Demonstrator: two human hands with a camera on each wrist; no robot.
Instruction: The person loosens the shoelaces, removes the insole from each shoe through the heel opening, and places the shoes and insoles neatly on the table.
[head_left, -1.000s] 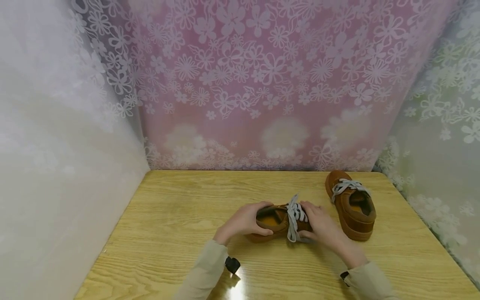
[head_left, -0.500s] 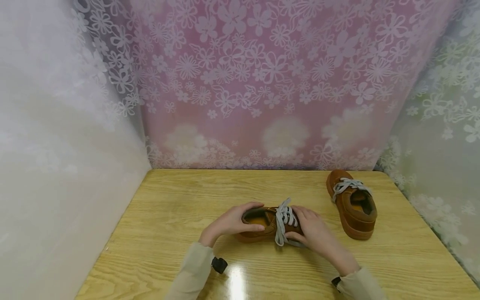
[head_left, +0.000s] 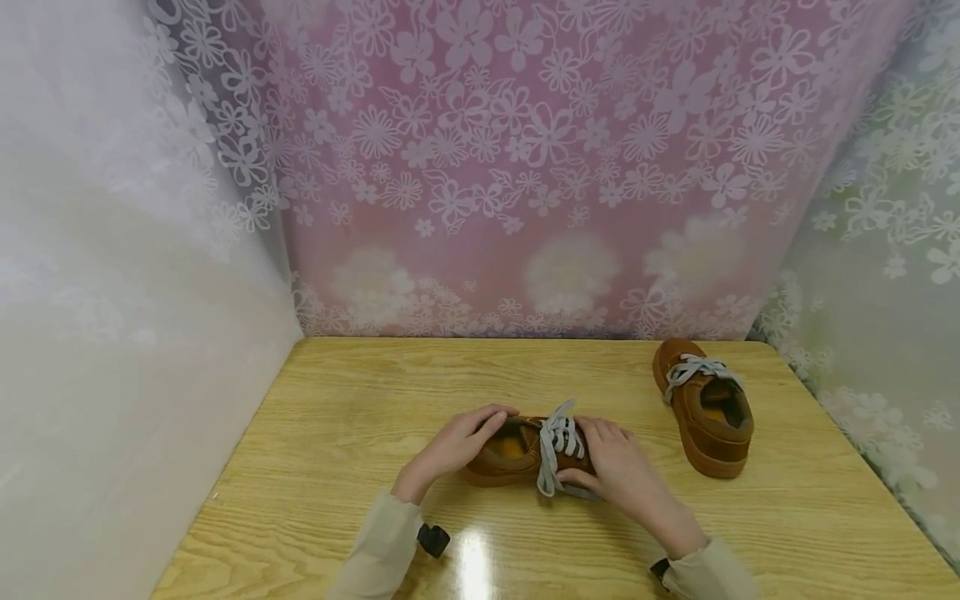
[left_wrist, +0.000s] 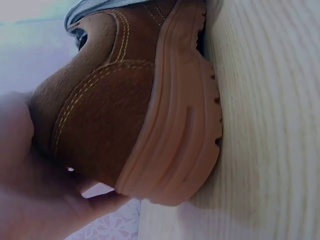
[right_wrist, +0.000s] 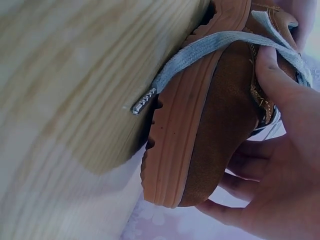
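A brown shoe (head_left: pixel 525 471) is standing between the left hand (head_left: pixel 453 442) and the right hand (head_left: pixel 628 471)

At the far left, a pale curtain (head_left: pixel 142 333) is running out of frame. The left sleeve (head_left: pixel 375 542) is reaching up from the bottom edge, which is cutting it off, and a dark device (head_left: pixel 433 540) is sitting at its cuff, too dim to make out. Beyond it, the left hand is resting at the shoe's heel, its thumb lying near the collar and its other fingers mostly disappearing behind the far side; whether they are closing round the heel cannot be told.

The shoe is standing upright on the tabletop (head_left: pixel 352 433), left of its middle-right stretch, toe pointing right. Grey laces (head_left: pixel 551 450) are crossing its front in a bow, and in the right wrist view one lace is trailing down past the sole, its metal tip (right_wrist: pixel 145 101) hanging close to the wood.

The right hand is gripping the front of the shoe, thumb on the near side and fingers on the far side, hiding the toe from the head camera. The right sleeve (head_left: pixel 712 571) is leaving the frame below.

Farther right, a second shoe (head_left: pixel 693 425) is standing apart near the back corner, its inside mostly shadowed.
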